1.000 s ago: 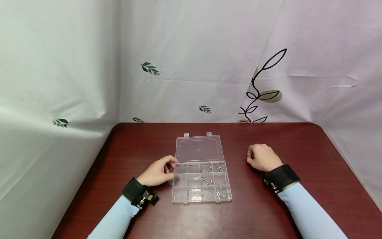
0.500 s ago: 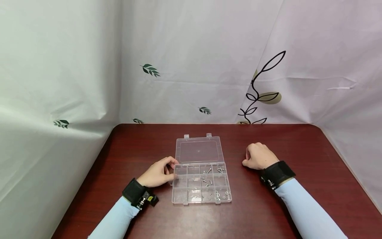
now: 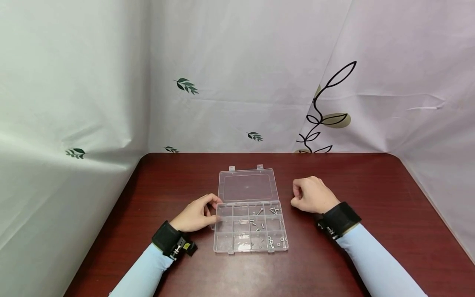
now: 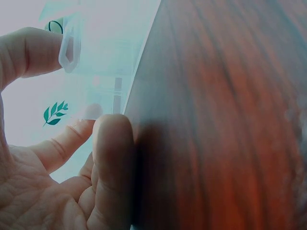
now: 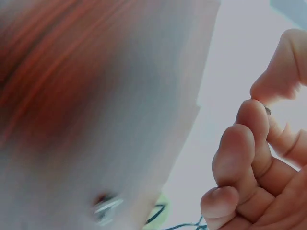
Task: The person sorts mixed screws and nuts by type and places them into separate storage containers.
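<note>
A clear plastic compartment box [image 3: 242, 232] lies with its lid [image 3: 248, 187] folded back on the table. My left hand [image 3: 196, 213] grips its left edge, thumb over the side; the clear plastic [image 4: 103, 57] shows between thumb and fingers in the left wrist view. Screws [image 3: 273, 210] and washers or nuts [image 3: 271, 241] lie in the middle and right compartments. To the right of the box, my right hand [image 3: 315, 194] pinches a small metal piece [image 5: 267, 110] between thumb and fingertips; most of it is hidden, so its kind is unclear.
The dark red wooden table [image 3: 167, 177] has its back edge against a white curtain [image 3: 237, 82] with leaf prints. Curtains also stand at the left and right sides. A blurred shiny item [image 5: 106, 208] appears low in the right wrist view.
My right hand has moved left, closer to the box, with its fingers still pinched. The left hand and the box have stayed where they were.
</note>
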The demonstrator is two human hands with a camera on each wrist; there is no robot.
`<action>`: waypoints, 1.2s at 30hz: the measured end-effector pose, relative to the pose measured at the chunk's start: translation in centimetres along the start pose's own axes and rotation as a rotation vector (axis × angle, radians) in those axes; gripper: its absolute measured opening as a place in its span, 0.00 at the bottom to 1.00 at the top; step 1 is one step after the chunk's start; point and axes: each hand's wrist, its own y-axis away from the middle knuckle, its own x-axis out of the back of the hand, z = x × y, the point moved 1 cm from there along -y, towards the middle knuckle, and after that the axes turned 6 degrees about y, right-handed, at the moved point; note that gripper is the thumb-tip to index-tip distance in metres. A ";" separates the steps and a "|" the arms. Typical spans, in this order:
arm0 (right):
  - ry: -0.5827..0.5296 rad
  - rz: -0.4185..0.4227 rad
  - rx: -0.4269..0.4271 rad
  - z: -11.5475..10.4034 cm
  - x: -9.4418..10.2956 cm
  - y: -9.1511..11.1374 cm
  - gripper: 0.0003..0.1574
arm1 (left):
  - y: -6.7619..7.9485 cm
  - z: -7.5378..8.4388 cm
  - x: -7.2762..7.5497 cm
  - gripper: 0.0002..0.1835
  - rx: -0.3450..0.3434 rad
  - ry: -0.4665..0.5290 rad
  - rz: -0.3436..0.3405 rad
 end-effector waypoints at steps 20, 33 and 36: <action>-0.167 0.042 0.424 -12.4 -0.9 -1.6 0.13 | 0.0 0.0 0.1 0.21 0.026 0.001 0.006; -0.032 -0.004 0.456 -14.9 -1.6 -1.5 0.31 | 0.1 0.2 0.1 0.21 0.009 0.012 -0.007; 0.005 0.004 0.433 -14.3 -1.4 -1.3 0.36 | 0.1 0.2 0.1 0.21 0.015 0.009 -0.001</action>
